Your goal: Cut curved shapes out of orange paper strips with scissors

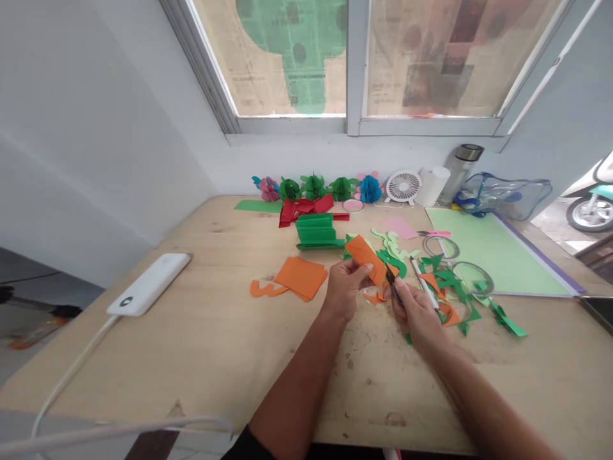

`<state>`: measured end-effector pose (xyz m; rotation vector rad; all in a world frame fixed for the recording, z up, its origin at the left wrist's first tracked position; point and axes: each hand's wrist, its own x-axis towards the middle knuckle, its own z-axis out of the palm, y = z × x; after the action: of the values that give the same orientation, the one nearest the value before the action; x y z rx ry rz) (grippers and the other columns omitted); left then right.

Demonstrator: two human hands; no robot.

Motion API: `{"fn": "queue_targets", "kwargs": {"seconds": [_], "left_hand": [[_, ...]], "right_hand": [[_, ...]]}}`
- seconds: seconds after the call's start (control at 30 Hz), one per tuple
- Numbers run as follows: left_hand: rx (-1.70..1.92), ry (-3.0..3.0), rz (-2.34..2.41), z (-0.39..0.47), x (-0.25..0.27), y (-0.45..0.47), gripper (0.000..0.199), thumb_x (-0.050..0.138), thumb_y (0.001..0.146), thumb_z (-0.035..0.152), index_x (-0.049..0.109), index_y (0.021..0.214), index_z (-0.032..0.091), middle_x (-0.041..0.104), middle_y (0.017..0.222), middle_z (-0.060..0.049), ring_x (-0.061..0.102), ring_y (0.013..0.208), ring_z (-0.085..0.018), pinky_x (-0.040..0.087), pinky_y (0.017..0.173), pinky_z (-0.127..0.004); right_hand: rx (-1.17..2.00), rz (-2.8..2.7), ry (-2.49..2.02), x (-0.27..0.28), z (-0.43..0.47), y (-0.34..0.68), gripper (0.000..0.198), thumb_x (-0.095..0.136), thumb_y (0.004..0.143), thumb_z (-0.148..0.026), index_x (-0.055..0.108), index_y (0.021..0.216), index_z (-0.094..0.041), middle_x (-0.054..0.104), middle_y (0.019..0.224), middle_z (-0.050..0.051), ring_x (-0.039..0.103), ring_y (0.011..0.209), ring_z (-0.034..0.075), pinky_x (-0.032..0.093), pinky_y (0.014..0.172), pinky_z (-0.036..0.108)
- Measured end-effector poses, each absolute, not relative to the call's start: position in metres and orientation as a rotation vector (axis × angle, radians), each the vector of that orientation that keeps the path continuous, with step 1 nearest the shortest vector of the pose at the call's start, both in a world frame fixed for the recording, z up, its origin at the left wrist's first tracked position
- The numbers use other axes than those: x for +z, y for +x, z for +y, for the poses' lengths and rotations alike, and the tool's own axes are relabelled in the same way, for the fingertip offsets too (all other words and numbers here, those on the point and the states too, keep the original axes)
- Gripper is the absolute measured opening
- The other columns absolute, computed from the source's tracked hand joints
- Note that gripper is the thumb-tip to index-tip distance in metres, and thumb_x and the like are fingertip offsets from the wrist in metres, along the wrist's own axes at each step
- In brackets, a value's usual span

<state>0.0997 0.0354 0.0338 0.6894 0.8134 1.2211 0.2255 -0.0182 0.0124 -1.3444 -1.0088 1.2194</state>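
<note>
My left hand (345, 287) pinches a folded piece of orange paper (363, 255), held tilted above the table. My right hand (417, 310) is closed round a pair of dark scissors (393, 284), whose blades meet the lower right edge of that paper. Much of the scissors' handle is hidden by my fingers. Small orange offcuts (375, 298) lie below the paper. To the left rests a stack of orange paper squares (301, 278), with a curved orange cutout (264, 289) beside it. A white pen (424, 281) lies just past my right hand.
Green paper scraps (454, 281) and tape rolls (472, 278) lie to the right, near a pale green board (502, 255). Pleated green paper (316, 231), red paper (306, 207) and a small fan (403, 186) stand or lie behind. A white power bank (151, 283) is at left.
</note>
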Motion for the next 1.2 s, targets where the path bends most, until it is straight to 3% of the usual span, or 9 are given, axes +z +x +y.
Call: {"fn": "queue_targets", "kwargs": {"seconds": [1.2], "left_hand": [[1.27,0.558,0.817,0.028,0.034,0.109,0.026,0.078,0.057,0.027,0.068,0.075,0.011,0.072,0.073,-0.008,0.07,0.074,-0.023,0.055,0.075,-0.036]], "right_hand": [[1.215,-0.954,-1.327,0.005,-0.016,0.224,0.046,0.052,0.08,-0.065,0.053,0.068,-0.02,0.03,0.04,-0.009,0.021,0.036,0.009,0.015,0.037,0.025]]}}
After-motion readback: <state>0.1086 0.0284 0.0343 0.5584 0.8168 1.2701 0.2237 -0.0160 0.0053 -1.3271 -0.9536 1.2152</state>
